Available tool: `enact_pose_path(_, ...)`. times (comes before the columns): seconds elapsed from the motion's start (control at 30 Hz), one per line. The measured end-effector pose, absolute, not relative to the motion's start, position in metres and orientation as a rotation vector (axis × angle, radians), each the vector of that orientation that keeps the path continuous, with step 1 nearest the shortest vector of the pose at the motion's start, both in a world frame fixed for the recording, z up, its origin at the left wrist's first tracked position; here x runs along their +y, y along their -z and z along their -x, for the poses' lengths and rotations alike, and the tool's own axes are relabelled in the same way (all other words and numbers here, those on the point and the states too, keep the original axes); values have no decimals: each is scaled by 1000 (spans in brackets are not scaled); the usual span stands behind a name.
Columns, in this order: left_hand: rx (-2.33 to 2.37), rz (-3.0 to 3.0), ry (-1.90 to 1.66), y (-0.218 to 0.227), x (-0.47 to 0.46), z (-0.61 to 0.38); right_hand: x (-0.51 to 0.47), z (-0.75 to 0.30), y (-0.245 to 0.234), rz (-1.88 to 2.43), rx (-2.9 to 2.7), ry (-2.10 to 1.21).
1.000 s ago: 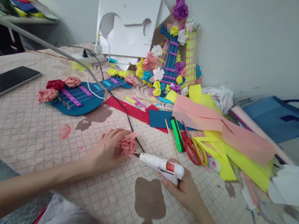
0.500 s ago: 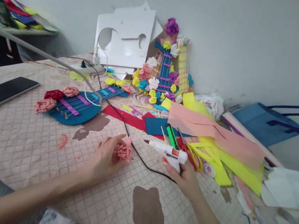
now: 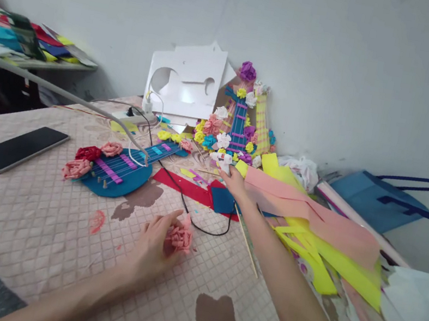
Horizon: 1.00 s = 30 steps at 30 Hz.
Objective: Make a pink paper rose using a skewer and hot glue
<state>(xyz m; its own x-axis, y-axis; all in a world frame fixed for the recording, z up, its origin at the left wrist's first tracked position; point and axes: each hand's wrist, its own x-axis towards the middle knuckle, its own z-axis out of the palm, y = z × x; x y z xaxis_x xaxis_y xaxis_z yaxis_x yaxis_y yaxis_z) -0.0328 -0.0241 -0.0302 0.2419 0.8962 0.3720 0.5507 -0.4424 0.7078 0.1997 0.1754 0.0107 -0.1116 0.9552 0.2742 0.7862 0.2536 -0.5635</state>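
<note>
My left hand (image 3: 153, 246) rests on the patterned bed cover (image 3: 38, 240), fingers curled round a pink paper flower (image 3: 179, 238). My right arm stretches forward; my right hand (image 3: 236, 184) is closed on the white glue gun (image 3: 223, 160), of which only the front end shows, close to the flower-covered paper guitars (image 3: 237, 126) leaning on the wall. The gun's black cable (image 3: 202, 229) loops back across the cover between my hands. A blue paper guitar (image 3: 120, 174) with red and pink flowers lies flat to the left.
A dark phone (image 3: 15, 147) lies at the left. Pink and yellow paper sheets (image 3: 311, 222), red and blue pieces (image 3: 193, 189), a thin wooden stick (image 3: 247, 244) and a blue bag (image 3: 381, 201) crowd the right. A white cut-out board (image 3: 186, 86) and a power strip (image 3: 133, 116) stand by the wall.
My right hand has carried the glue gun away from the flower and forward towards the guitars at the wall. My left hand stays on the pink flower. The view has tilted up.
</note>
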Motion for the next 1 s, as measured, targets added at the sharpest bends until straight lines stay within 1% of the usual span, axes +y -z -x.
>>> enact_pose_path(0.23, 1332, -2081, -1015, 29, -27, 31, 193, -192, 20, 1615, -1935, -332)
enact_pose_path(0.37, 1326, -2084, -1030, 30, -27, 30, 186, -197, 20, 1555, -1880, -271)
enact_pose_path(0.5, 1317, -2076, -1054, 28, -27, 30, 169, -201, 9, 1469, -1740, -210)
enact_pose_path(0.6, 1284, -2079, -1064, 24, -27, 32, 135, -202, 1, 1383, -1650, -206)
enact_pose_path(0.73, 1268, -2099, -1069, 23, -26, 33, 61, -194, -4, 1282, -1661, -300)
enact_pose_path(0.87, 1266, -2132, -1096, 28, -24, 32, -8, -172, 3, 1221, -1715, -458)
enact_pose_path(1.0, 1260, -2151, -1122, 30, -23, 32, -36, -154, 12, 1131, -1859, -477)
